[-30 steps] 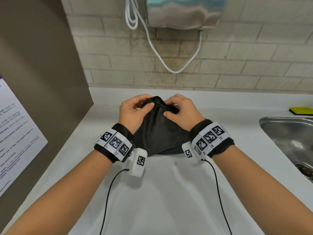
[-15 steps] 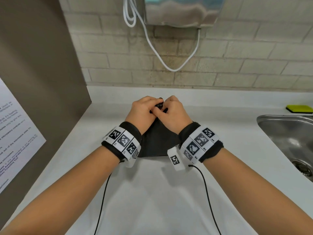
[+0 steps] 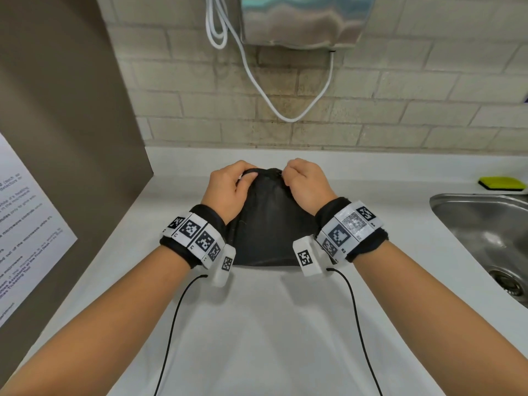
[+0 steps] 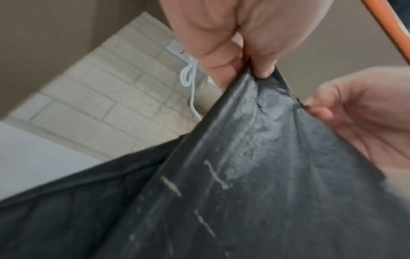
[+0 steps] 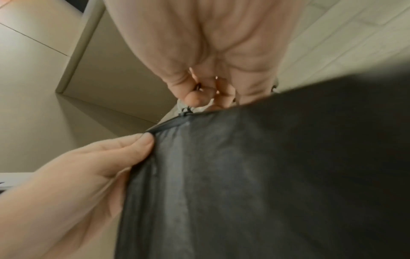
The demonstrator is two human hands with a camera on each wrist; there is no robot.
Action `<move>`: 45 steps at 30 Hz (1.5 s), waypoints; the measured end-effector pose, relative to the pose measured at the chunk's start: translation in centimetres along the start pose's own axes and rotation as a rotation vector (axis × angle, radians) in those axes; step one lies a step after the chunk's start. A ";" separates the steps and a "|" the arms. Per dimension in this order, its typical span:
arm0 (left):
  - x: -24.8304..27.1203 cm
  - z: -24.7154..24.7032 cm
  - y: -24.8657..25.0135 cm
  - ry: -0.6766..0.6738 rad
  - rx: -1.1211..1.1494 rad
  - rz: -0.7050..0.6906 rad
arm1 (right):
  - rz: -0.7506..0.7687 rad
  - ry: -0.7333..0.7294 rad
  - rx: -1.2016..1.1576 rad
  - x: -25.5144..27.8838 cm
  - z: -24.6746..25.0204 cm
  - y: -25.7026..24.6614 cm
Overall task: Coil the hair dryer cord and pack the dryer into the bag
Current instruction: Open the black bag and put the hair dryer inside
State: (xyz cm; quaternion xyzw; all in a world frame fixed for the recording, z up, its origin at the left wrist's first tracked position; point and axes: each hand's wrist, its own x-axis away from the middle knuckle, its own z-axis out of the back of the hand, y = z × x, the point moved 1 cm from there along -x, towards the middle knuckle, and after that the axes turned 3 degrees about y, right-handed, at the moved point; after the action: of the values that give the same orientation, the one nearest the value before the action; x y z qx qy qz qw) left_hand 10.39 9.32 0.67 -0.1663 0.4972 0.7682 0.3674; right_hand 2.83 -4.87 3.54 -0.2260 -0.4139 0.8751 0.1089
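**Both hands pinched on the top edge of the black bag**

Left hand first: thumb and fingers are closed tight on the bag's top edge, with the dark fabric caught between the thumb and the curled fingers. The right hand is just beside it along the same edge, fingers curled in and nipping something small and dark at the rim; the right wrist view shows a little metal piece at the fingertips, too blurred to name for certain. The two grips sit close together, with only a short span of rim between them.

Down from the grips, the bag hangs toward the person in a taut fan, and its lower edge lies on the white counter between the two wrists. The dryer and its cord are not to be seen; whether they are inside the bag cannot be told.

Out to the right of the hands lies a steel sink, with a yellow-green sponge behind it. Beyond the grips a brick wall rises, where a white cable loops under a metal box. To the left stands a brown panel with a printed sheet.
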 end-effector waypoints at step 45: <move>-1.8 4.4 -3.6 -0.054 -0.183 0.169 | -0.129 0.451 -0.013 -2.2 8.5 7.2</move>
State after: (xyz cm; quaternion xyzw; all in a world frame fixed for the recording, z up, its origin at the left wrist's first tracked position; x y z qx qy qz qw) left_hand 14.64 13.33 1.45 -0.1357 0.4273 0.8427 0.2982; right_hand 0.64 -16.01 3.38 -0.3897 -0.3984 0.7908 0.2531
